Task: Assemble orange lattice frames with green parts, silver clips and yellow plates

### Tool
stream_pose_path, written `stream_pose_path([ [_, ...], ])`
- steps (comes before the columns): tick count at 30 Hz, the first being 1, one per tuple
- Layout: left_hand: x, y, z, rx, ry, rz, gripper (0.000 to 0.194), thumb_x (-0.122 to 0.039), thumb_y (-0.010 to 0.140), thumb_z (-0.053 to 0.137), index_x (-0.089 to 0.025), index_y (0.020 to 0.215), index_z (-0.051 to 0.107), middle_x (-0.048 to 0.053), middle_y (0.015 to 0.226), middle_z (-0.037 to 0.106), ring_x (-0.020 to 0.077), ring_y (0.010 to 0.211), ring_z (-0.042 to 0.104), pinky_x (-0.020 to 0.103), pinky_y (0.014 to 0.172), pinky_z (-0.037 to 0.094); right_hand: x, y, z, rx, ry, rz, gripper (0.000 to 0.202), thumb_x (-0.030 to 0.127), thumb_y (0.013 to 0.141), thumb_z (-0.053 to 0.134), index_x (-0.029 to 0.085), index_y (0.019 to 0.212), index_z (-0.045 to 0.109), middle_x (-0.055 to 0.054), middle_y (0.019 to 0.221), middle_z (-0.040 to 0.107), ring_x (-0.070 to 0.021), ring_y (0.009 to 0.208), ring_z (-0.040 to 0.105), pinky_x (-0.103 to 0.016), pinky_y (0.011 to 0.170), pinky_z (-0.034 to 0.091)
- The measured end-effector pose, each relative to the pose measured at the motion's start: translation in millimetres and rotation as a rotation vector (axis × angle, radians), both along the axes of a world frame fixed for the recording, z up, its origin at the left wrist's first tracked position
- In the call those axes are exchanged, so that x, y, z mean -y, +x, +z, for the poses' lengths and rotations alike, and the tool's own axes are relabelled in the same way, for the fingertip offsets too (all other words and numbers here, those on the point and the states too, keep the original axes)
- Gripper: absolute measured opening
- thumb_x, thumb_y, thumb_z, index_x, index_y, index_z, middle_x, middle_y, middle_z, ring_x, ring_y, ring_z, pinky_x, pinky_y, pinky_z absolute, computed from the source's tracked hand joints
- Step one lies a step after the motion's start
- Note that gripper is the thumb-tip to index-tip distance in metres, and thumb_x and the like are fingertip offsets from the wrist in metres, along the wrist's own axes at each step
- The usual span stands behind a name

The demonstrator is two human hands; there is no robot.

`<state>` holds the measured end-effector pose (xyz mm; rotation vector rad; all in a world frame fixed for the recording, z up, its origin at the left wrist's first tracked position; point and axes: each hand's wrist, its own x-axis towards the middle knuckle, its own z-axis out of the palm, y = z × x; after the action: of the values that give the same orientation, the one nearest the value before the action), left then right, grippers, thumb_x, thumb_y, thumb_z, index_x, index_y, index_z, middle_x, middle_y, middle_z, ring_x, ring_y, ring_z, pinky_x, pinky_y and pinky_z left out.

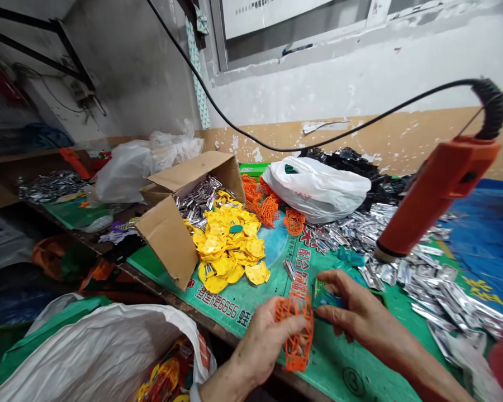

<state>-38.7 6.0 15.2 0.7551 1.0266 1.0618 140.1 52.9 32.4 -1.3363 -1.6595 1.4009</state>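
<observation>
My left hand (262,340) is closed around an orange plastic mesh piece (297,357), its thumb pressed across the lattice. Just to the right, my right hand (356,307) curls thumb and fingers around a small dark green plastic piece (330,301). The two hands are close together above the green tabletop (335,363). Beyond them lies a small silver packet (290,269). A heap of yellow plastic pieces (228,240) spills from an open cardboard box (170,240), which also holds many silver packets (201,192).
A red-orange tool (438,195) hangs on a black coiled cable at right, over scattered silver packets (440,290). More orange mesh pieces (269,209) lie beside a white plastic bag (318,187). At lower left, an open white sack (109,346) holds yellow and red pieces.
</observation>
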Motion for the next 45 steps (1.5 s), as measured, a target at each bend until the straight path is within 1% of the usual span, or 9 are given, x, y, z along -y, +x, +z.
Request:
stream_pose_path([
  [4,-3.5,-0.7,-10.9,0.326,-0.188,0.073,0.025,-0.024,0.068,0.077,-0.012,0.087,0.066,0.003,0.073,0.065,0.0101,0.055,0.056,0.021,0.053,0.044,4.2,2.4,10.0,-0.111,0.059,0.139,0.014,0.022,0.068,0.07,0.022,0.081,0.065,0.002,0.074,0.061,-0.0144,0.07,0.057,-0.024,0.063,0.048],
  [9,-1.8,-1.5,-12.5,0.394,-0.225,-0.007,0.033,-0.026,0.067,0.08,-0.013,0.095,0.067,0.002,0.079,0.066,0.0095,0.053,0.058,0.022,0.051,0.046,2.9,-4.1,14.5,-0.015,0.083,0.419,0.023,0.017,0.078,0.061,0.028,0.093,0.073,0.002,0.092,0.069,-0.018,0.088,0.061,-0.031,0.082,0.046],
  [14,0.6,6.1,-13.5,0.419,-0.186,0.0,0.029,-0.021,0.071,0.077,-0.014,0.097,0.067,0.005,0.088,0.07,0.0103,0.061,0.06,0.022,0.057,0.049,7.2,-15.0,-1.2,0.163,0.306,0.16,0.035,0.006,0.07,0.063,0.023,0.101,0.067,0.0,0.082,0.059,-0.0147,0.072,0.054,-0.026,0.063,0.044],
  [17,0.4,10.4,-15.9,0.437,-0.116,0.069,0.024,-0.017,0.073,0.075,-0.015,0.096,0.068,0.006,0.095,0.071,0.0119,0.069,0.063,0.023,0.067,0.051,18.9,-21.5,-13.5,0.217,0.433,0.013,0.021,0.01,0.075,0.061,0.018,0.093,0.066,-0.004,0.084,0.057,-0.0161,0.073,0.055,-0.028,0.065,0.047],
  [21,0.5,14.5,-17.2,0.454,-0.071,0.136,0.025,-0.016,0.071,0.076,-0.015,0.095,0.07,0.004,0.093,0.071,0.0139,0.079,0.064,0.025,0.077,0.051,34.0,-27.8,-28.2,0.118,0.53,-0.131,0.028,0.02,0.083,0.056,0.018,0.11,0.064,-0.009,0.095,0.06,-0.0187,0.08,0.061,-0.031,0.07,0.052],
  [27,-0.4,17.4,-13.1,0.422,-0.112,0.078,0.021,-0.03,0.066,0.081,-0.013,0.069,0.069,-0.002,0.061,0.063,0.0085,0.057,0.057,0.019,0.06,0.048,39.8,-27.7,-28.2,0.086,0.462,-0.107,0.027,0.026,0.081,0.065,0.018,0.107,0.068,-0.009,0.09,0.063,-0.0176,0.072,0.062,-0.028,0.061,0.053],
  [34,-2.1,15.2,-11.6,0.311,-0.168,0.117,0.03,-0.029,0.072,0.077,-0.016,0.098,0.069,0.003,0.084,0.069,0.014,0.07,0.062,0.026,0.06,0.052,40.0,-13.4,-29.6,0.106,0.618,-0.055,0.025,0.031,0.084,0.064,0.018,0.105,0.068,-0.007,0.088,0.065,-0.016,0.073,0.063,-0.025,0.059,0.054],
  [40,-0.1,19.0,-15.7,0.447,-0.251,0.088,0.027,-0.022,0.07,0.078,-0.013,0.094,0.069,0.004,0.088,0.068,0.0123,0.068,0.06,0.029,0.064,0.053,43.9,-9.6,-41.5,0.362,0.949,-0.046,0.031,0.022,0.09,0.053,0.015,0.12,0.061,-0.014,0.098,0.061,-0.0224,0.087,0.059,-0.036,0.07,0.057],
  [45,0.4,22.1,-18.5,0.47,-0.194,0.093,0.024,-0.021,0.072,0.076,-0.013,0.094,0.069,0.007,0.089,0.069,0.0146,0.076,0.061,0.026,0.064,0.051,46.1,-7.4,-42.2,0.435,0.969,-0.001,0.036,0.017,0.086,0.057,0.011,0.121,0.057,-0.016,0.103,0.061,-0.0253,0.092,0.058,-0.039,0.071,0.059],
])
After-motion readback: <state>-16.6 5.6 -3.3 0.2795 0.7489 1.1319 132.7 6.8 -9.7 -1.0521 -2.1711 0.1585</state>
